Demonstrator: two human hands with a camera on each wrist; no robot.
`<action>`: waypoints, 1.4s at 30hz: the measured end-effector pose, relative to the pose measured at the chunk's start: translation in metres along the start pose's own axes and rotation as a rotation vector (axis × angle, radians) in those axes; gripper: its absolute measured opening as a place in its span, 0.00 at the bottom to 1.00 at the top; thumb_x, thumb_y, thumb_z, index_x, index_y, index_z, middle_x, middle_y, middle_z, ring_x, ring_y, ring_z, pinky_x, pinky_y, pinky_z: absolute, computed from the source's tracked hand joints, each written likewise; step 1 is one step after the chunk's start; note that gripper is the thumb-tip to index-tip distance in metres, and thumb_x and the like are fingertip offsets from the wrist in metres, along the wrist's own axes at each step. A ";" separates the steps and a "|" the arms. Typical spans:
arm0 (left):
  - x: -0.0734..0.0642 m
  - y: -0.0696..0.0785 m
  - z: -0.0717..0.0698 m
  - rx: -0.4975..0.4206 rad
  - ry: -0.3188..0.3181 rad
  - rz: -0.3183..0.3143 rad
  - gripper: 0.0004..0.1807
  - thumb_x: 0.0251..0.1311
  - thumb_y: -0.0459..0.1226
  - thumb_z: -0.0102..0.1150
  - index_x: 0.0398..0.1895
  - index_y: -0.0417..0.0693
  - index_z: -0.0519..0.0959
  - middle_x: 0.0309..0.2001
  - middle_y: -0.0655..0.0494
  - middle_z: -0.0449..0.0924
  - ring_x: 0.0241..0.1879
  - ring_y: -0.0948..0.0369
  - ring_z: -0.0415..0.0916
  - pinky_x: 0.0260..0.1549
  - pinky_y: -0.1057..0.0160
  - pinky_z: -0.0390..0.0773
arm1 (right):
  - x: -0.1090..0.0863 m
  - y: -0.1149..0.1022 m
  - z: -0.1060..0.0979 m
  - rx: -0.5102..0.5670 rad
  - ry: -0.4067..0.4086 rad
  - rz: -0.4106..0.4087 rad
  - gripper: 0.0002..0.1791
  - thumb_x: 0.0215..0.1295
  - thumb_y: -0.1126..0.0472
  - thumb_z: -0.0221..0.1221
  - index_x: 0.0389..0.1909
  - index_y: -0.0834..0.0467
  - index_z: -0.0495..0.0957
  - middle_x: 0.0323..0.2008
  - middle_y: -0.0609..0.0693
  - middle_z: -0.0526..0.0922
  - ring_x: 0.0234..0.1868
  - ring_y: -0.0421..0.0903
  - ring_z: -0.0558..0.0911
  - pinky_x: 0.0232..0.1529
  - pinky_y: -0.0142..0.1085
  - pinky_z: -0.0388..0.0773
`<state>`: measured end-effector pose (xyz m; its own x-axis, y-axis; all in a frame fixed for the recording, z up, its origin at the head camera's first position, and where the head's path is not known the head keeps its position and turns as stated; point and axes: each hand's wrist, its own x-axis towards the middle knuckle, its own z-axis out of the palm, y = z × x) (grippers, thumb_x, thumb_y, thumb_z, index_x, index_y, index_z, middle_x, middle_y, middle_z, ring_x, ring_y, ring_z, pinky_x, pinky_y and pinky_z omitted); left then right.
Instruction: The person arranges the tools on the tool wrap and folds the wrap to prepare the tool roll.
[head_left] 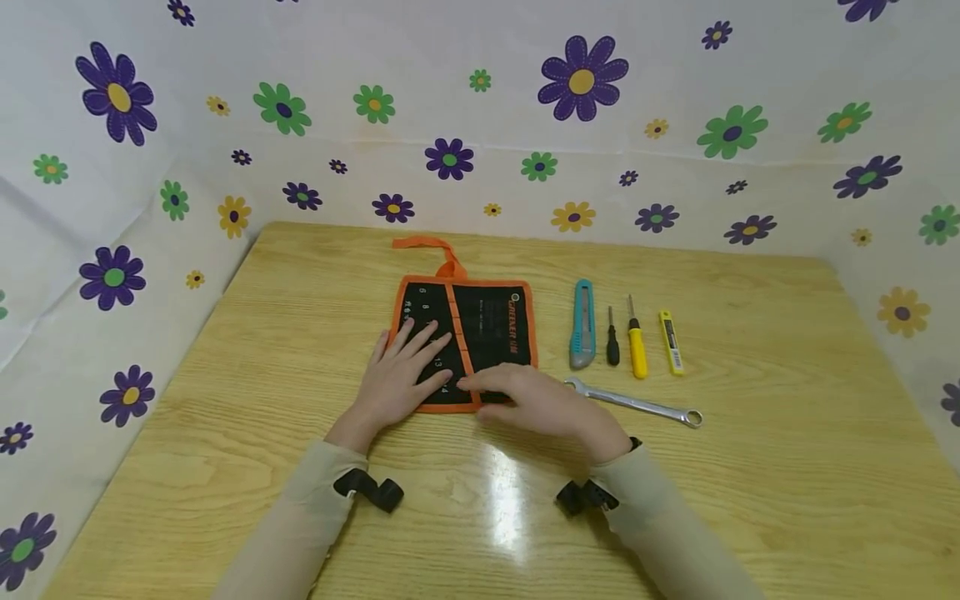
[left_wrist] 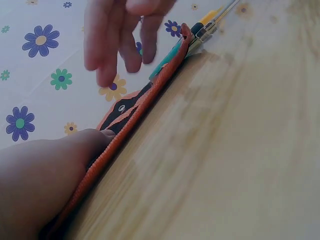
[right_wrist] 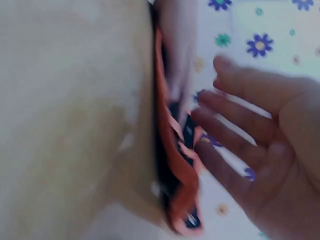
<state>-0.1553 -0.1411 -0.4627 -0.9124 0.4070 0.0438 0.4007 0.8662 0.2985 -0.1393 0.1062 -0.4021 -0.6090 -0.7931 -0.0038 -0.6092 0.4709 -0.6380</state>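
Note:
A black tool pouch point(head_left: 491, 321) with orange edging and an orange strap lies flat on the table. My left hand point(head_left: 401, 375) rests on its left half with the fingers spread over the printed numbers. Above the pouch's lower right part is my right hand point(head_left: 543, 404), its fingers loosely extended and nothing held. In the right wrist view the right hand point(right_wrist: 270, 135) appears apart from the pouch's orange edge point(right_wrist: 172, 150). A combination wrench point(head_left: 637, 403) lies just beyond the right hand, its open end near the knuckles.
Right of the pouch lie a teal utility knife point(head_left: 582, 325), a small black screwdriver point(head_left: 612, 343), a yellow-handled screwdriver point(head_left: 637, 346) and a slim yellow case point(head_left: 671, 342). The wooden table point(head_left: 225, 400) meets a flower-print cloth point(head_left: 510, 117) at its back.

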 end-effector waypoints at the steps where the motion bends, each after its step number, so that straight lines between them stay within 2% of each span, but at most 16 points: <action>1: 0.000 0.000 0.000 -0.003 -0.006 -0.002 0.34 0.68 0.62 0.37 0.75 0.65 0.55 0.75 0.61 0.46 0.74 0.53 0.33 0.67 0.44 0.31 | -0.002 0.002 -0.005 -0.026 0.043 0.021 0.24 0.67 0.57 0.59 0.63 0.58 0.73 0.60 0.51 0.75 0.62 0.49 0.72 0.61 0.45 0.67; 5: 0.000 0.000 0.001 -0.019 -0.015 -0.002 0.34 0.68 0.62 0.37 0.75 0.65 0.55 0.75 0.61 0.45 0.74 0.53 0.32 0.67 0.44 0.31 | -0.012 0.015 -0.024 -0.096 0.193 0.206 0.23 0.66 0.59 0.61 0.60 0.61 0.75 0.56 0.55 0.78 0.55 0.53 0.77 0.52 0.47 0.75; 8: 0.001 -0.002 0.001 -0.019 0.000 0.006 0.34 0.68 0.62 0.38 0.75 0.64 0.55 0.75 0.59 0.46 0.74 0.52 0.33 0.67 0.44 0.31 | -0.019 0.028 -0.037 -0.098 0.254 0.340 0.23 0.65 0.59 0.61 0.60 0.61 0.75 0.56 0.57 0.78 0.52 0.54 0.78 0.48 0.47 0.77; 14: 0.002 -0.005 0.000 -0.013 0.007 0.009 0.35 0.68 0.63 0.37 0.75 0.64 0.55 0.75 0.59 0.46 0.74 0.52 0.33 0.67 0.44 0.31 | -0.030 0.047 -0.055 -0.087 0.310 0.483 0.29 0.63 0.57 0.63 0.63 0.65 0.70 0.61 0.63 0.71 0.62 0.61 0.68 0.59 0.54 0.67; 18: 0.002 -0.005 -0.001 -0.013 -0.002 0.005 0.35 0.68 0.63 0.36 0.75 0.64 0.55 0.75 0.60 0.45 0.74 0.53 0.32 0.67 0.44 0.30 | -0.036 0.056 -0.059 -0.076 0.359 0.568 0.33 0.61 0.56 0.65 0.63 0.67 0.68 0.62 0.67 0.68 0.60 0.63 0.69 0.58 0.55 0.68; 23: 0.002 -0.005 0.000 -0.011 0.000 0.004 0.34 0.68 0.62 0.37 0.75 0.64 0.55 0.75 0.60 0.46 0.74 0.53 0.32 0.67 0.44 0.31 | -0.040 0.062 -0.059 -0.047 0.375 0.624 0.35 0.60 0.55 0.66 0.63 0.70 0.67 0.61 0.69 0.66 0.57 0.64 0.70 0.57 0.54 0.68; 26: 0.001 -0.004 0.000 -0.011 -0.001 0.003 0.34 0.68 0.62 0.37 0.75 0.64 0.55 0.75 0.60 0.46 0.74 0.53 0.32 0.67 0.44 0.31 | -0.040 0.063 -0.058 -0.066 0.352 0.646 0.36 0.59 0.54 0.67 0.63 0.70 0.66 0.62 0.70 0.64 0.59 0.64 0.68 0.59 0.55 0.66; 30: 0.001 -0.004 0.000 -0.015 0.001 0.005 0.34 0.68 0.61 0.38 0.75 0.63 0.55 0.75 0.60 0.46 0.74 0.53 0.32 0.67 0.44 0.31 | -0.038 0.064 -0.055 -0.094 0.304 0.672 0.38 0.59 0.52 0.66 0.64 0.70 0.65 0.62 0.71 0.62 0.57 0.63 0.69 0.57 0.54 0.69; 37: 0.001 -0.003 0.001 -0.016 0.001 0.006 0.34 0.68 0.62 0.37 0.75 0.64 0.55 0.75 0.60 0.45 0.74 0.53 0.32 0.67 0.44 0.31 | -0.037 0.065 -0.050 -0.141 0.290 0.672 0.41 0.58 0.51 0.68 0.64 0.72 0.65 0.58 0.69 0.65 0.52 0.60 0.71 0.50 0.50 0.75; 42: 0.001 -0.002 0.002 -0.020 -0.008 0.004 0.34 0.68 0.62 0.37 0.75 0.65 0.54 0.75 0.61 0.45 0.74 0.54 0.31 0.67 0.45 0.29 | -0.037 0.064 -0.049 -0.176 0.286 0.671 0.39 0.57 0.51 0.68 0.60 0.74 0.68 0.57 0.70 0.66 0.51 0.60 0.70 0.46 0.49 0.76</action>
<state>-0.1573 -0.1417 -0.4654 -0.9101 0.4126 0.0374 0.4024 0.8588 0.3171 -0.1798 0.1846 -0.4051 -0.9719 -0.1939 -0.1333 -0.1182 0.8921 -0.4361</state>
